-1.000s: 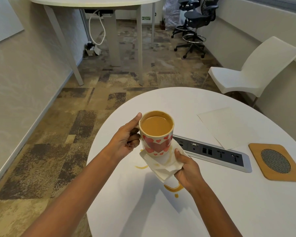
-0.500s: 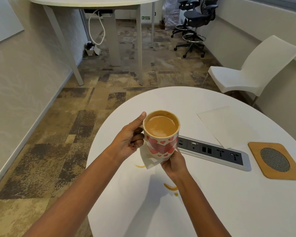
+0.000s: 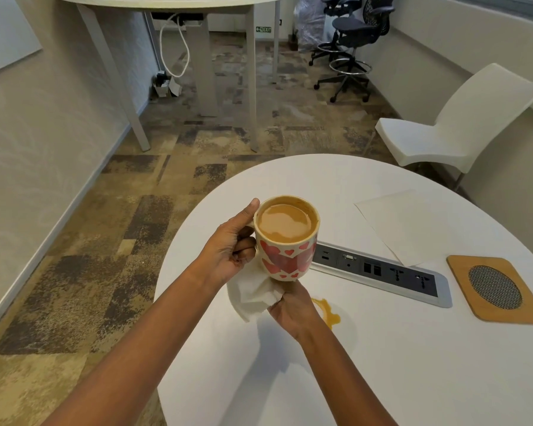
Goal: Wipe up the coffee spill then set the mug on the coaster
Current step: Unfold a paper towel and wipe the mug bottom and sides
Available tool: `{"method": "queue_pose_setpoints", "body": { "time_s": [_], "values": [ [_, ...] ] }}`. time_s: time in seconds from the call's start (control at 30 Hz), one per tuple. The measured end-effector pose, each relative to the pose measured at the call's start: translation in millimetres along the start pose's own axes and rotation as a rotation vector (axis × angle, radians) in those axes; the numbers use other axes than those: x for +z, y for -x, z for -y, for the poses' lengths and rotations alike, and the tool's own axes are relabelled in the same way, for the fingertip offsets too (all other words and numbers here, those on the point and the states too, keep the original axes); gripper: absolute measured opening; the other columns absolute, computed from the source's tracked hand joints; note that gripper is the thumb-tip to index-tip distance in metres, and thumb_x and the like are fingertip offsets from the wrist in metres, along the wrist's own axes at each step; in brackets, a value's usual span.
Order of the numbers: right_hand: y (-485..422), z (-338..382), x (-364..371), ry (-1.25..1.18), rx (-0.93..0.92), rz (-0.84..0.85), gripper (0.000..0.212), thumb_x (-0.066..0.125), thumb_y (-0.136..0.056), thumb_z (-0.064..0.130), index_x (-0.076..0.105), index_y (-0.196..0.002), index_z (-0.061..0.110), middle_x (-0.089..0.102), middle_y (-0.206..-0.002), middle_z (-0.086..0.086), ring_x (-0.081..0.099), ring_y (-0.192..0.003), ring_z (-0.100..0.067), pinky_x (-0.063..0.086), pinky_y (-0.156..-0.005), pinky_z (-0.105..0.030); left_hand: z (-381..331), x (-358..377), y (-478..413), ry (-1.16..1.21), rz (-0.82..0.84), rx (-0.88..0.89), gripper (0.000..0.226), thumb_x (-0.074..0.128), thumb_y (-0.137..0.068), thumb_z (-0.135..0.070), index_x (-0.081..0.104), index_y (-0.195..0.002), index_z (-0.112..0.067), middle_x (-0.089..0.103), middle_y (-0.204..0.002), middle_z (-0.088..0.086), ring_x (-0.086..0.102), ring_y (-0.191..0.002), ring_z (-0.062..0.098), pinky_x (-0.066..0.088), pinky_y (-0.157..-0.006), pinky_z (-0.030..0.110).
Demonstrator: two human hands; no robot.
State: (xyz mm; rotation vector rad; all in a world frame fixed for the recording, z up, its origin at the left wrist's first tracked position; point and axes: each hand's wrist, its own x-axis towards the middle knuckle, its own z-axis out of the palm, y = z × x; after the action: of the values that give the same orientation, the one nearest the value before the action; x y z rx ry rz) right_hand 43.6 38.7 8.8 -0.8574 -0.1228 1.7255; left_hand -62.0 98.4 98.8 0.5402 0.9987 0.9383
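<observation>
Right hand (image 3: 293,309) bunches a paper napkin (image 3: 253,298) under a heart-print mug (image 3: 285,241)
Coffee spill (image 3: 329,313) on the white table (image 3: 413,364) just beside that hand; left hand (image 3: 228,256) grips the handle, mug aloft, upright; wooden coaster (image 3: 496,290) well apart.

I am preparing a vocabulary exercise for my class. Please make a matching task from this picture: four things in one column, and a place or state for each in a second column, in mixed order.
Things
1. mug
2. napkin
3. coaster
4. coffee spill

Places or states
A. lies on the table with nothing on it
B. bunched under the mug in the right hand
C. held above the table by the left hand
D. wet on the table beside the right wrist

Pairs: 1-C, 2-B, 3-A, 4-D
</observation>
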Motion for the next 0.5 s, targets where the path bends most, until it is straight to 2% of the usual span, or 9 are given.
{"method": "queue_pose_setpoints", "body": {
  "time_s": [0.1, 0.2, 0.5],
  "values": [
    [6, -7, -2, 0.102, 0.043, 0.069, 0.028, 0.040, -0.091, -0.008, 0.062, -0.096, 0.008, 0.076, -0.074, -0.004, 0.073, -0.066, -0.016, 0.060, -0.058, -0.026, -2, 0, -1, -0.004, -0.003, 0.020, 0.043, 0.064, -0.080, -0.032, 0.056, -0.040, -0.020, 0.033, -0.030, -0.009, 0.020, -0.024, 0.006, 0.018, -0.026, 0.012],
    [12, -5, -3, 0.131, 0.082, 0.121, 0.027, 0.040, -0.092, -0.005, 0.063, -0.098, 0.009, 0.076, -0.078, -0.005, 0.073, -0.071, -0.017, 0.060, -0.062, -0.028, -3, -2, -2, -0.010, 0.001, 0.020, 0.046, 0.064, -0.080, -0.033, 0.057, -0.038, -0.019, 0.032, -0.030, -0.009, 0.020, -0.024, 0.006, 0.017, -0.027, 0.013],
    [28, 31, -19, 0.315, 0.165, 0.146, 0.028, 0.040, -0.091, -0.007, 0.067, -0.093, 0.003, 0.075, -0.083, -0.011, 0.072, -0.076, -0.022, 0.061, -0.068, -0.031, 0, -11, -2, -0.042, 0.010, 0.014, 0.044, 0.064, -0.079, -0.033, 0.056, -0.038, -0.020, 0.031, -0.032, -0.008, 0.019, -0.026, 0.006, 0.016, -0.026, 0.013]
  ]
}}
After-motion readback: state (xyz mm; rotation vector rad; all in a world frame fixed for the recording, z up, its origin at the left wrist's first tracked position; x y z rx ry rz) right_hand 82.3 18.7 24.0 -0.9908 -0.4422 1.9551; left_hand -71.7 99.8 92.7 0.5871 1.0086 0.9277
